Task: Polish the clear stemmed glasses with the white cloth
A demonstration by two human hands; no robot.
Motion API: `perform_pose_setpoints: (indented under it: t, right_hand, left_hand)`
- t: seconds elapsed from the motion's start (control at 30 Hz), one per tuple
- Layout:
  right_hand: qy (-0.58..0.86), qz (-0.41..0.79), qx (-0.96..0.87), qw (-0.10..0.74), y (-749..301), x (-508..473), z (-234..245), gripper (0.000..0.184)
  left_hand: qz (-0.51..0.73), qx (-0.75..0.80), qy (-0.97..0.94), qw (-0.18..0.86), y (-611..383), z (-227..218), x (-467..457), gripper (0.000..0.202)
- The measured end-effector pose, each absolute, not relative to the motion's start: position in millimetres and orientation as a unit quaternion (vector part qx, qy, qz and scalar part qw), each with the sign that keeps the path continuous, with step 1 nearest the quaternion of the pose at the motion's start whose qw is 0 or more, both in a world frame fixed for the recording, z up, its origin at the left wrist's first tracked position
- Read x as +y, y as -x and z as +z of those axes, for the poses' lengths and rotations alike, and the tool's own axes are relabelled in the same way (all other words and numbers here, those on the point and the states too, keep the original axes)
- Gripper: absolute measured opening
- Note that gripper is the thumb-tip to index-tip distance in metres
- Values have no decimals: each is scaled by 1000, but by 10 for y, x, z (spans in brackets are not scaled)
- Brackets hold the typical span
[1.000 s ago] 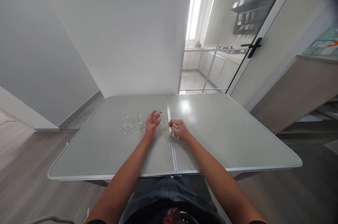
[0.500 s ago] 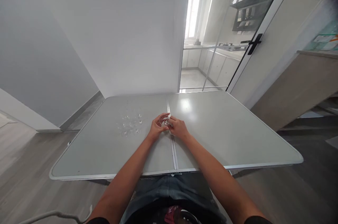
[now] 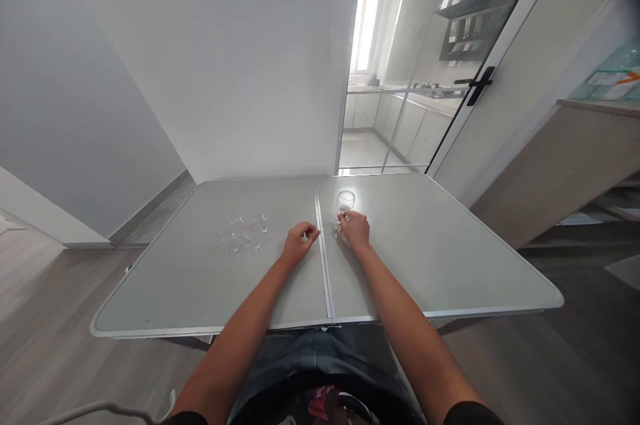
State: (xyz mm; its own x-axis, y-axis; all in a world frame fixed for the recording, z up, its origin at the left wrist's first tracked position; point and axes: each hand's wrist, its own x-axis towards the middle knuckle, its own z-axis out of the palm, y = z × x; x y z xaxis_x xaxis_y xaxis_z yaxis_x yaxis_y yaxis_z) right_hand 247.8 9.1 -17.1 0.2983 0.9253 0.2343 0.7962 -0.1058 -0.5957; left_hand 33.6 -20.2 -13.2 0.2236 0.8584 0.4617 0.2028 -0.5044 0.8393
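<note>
A clear stemmed glass (image 3: 345,200) stands out over the right half of the table, its round bowl pointing away from me. My right hand (image 3: 356,230) pinches it low, around the stem, and the foot is partly covered by my fingers. Just left of the table's centre seam, my left hand (image 3: 299,243) is loosely curled with a gap between thumb and fingers, and I see nothing in it. Farther left, several clear glasses (image 3: 245,235) sit in a close group; their transparent outlines are hard to separate.
The grey folding table (image 3: 430,251) has a metal rim and a centre seam (image 3: 324,265). A white wall (image 3: 260,78) rises behind it. At the right is a glass door with a black handle (image 3: 480,85), and beside it a wooden shelf unit (image 3: 530,158).
My right hand has carried the glass right and slightly away, across the seam. My left hand has let go of it and stays near its former place, fingers loosely curled.
</note>
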Motion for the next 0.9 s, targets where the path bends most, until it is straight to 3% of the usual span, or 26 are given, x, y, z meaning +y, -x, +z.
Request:
perform_pose_setpoints:
  t: [0.2,0.43,0.53,0.7,0.9]
  right_hand:
    - [752,93,-587,285,-2424,122,-187,31]
    - [764,96,-571,284,-2409,118,-163,32]
    - [765,98,-562,299,-2409,100,-141,33]
    - [794,100,-507,321,-2467,-29,-94,54]
    - [726,11,-542,423,-2342,-259,46,41]
  left_hand:
    - [407,414,-765,278,-351,-183,-186,39]
    - [358,428,-794,242,-362,-215,-186,38]
    - [341,429,-802,239,-364,-200,-192,37]
    - [328,437,-801,244,-388,-201,-197,36]
    - [325,446,-794,254,-396,-223,-183,32]
